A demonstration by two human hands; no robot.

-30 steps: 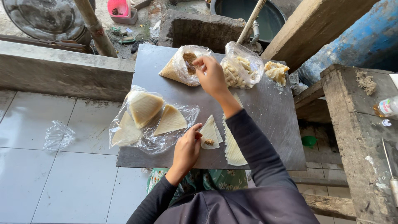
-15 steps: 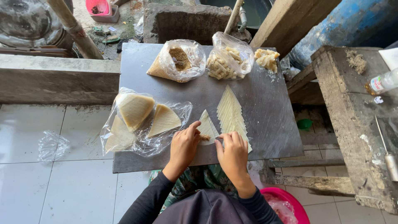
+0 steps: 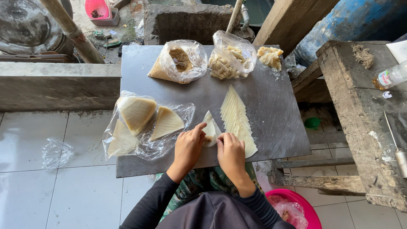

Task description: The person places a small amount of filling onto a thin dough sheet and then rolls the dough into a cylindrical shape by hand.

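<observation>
My left hand (image 3: 188,146) and my right hand (image 3: 231,153) both pinch a small pale triangular wrapper (image 3: 210,128) with brown filling in it, lying on a grey board (image 3: 271,110). Right of it a fanned stack of triangular wrappers (image 3: 236,116) lies flat. A clear plastic bag of larger pale triangular sheets (image 3: 142,123) rests left of my hands. At the board's far edge sit a bag of brown filling (image 3: 180,61), a bag of pale strips (image 3: 231,59) and a loose pile of pale pieces (image 3: 270,56).
A weathered wooden bench (image 3: 360,118) with a plastic bottle (image 3: 392,76) stands at the right. A pink basin (image 3: 296,208) sits by my right knee. A concrete ledge (image 3: 55,85) and white floor tiles with a crumpled plastic bag (image 3: 55,152) lie left.
My right hand came back from the filling bag at the far edge and joined my left hand on the small wrapper. The fanned stack of wrappers now lies uncovered.
</observation>
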